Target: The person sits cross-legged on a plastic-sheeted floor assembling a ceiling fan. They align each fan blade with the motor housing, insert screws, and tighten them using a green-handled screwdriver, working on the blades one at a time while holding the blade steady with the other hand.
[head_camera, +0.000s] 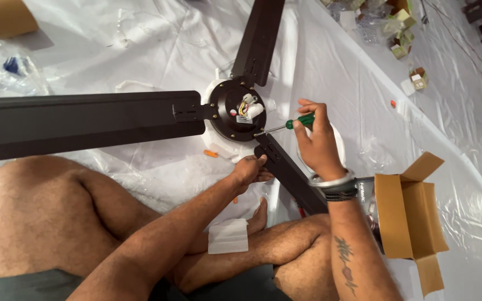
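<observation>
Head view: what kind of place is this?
Likely a home floor turned into an assembly spot: plastic sheeting covers the ground, a ceiling fan lies flat on it, and an open carton sits nearby.

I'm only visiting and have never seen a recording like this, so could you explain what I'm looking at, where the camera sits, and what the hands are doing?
There is no machine here: a person sits cross-legged on the floor, and the single picture comes from a camera worn on their head, looking down at their own hands. On the white plastic sheet lies a dark brown three-bladed ceiling fan with its round motor hub facing up. The right hand holds a green-handled screwdriver, its tip at the hub's edge where a blade joins. The left hand rests on that blade's base. An open brown cardboard box stands to the right, and small cartons lie farther off.
</observation>
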